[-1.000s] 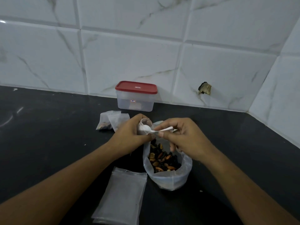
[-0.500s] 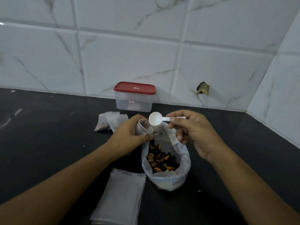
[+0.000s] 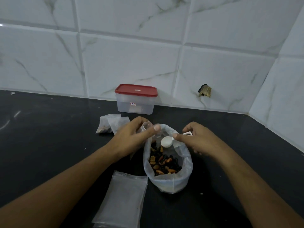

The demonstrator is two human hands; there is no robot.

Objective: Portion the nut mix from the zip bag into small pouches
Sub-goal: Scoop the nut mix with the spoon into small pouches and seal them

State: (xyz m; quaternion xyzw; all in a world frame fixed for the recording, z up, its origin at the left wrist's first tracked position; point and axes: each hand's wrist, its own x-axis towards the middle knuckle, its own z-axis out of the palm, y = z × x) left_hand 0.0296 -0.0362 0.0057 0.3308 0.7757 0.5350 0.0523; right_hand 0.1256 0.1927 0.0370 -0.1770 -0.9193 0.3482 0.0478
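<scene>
The zip bag (image 3: 172, 180) stands open near the middle of the black counter (image 3: 49, 137), its rim rolled down and the nut mix (image 3: 164, 163) of dark and orange-brown pieces lying in its lower half. The left hand (image 3: 133, 134) is curled round a small clear pouch (image 3: 146, 127), holding it with its mouth open at the far left of the bag's rim. The right hand (image 3: 197, 140) pinches the handle of a white scoop (image 3: 166, 142) between thumb and fingers, the bowl hanging over the bag's mouth just above the mix with nothing in it that shows. Both forearms reach in from the near edge and hide part of the counter on either side of the bag. Just behind the left hand lie 2 pouches (image 3: 111, 125), overlapping, the left one with brown pieces in its bottom corner. A flat stack of empty pouches (image 3: 125, 199) lies toward the near edge, just left of the bag. At the back edge, against the wall, stands a clear container (image 3: 136, 99) with a red lid and a small label on its front. The counter is dark and faintly glossy, with a few pale specks. Behind it rise white marble-veined tiles (image 3: 131, 55), meeting a second tiled wall at the far right corner, and 1 tile has a rough broken hole (image 3: 204, 90) low down.
</scene>
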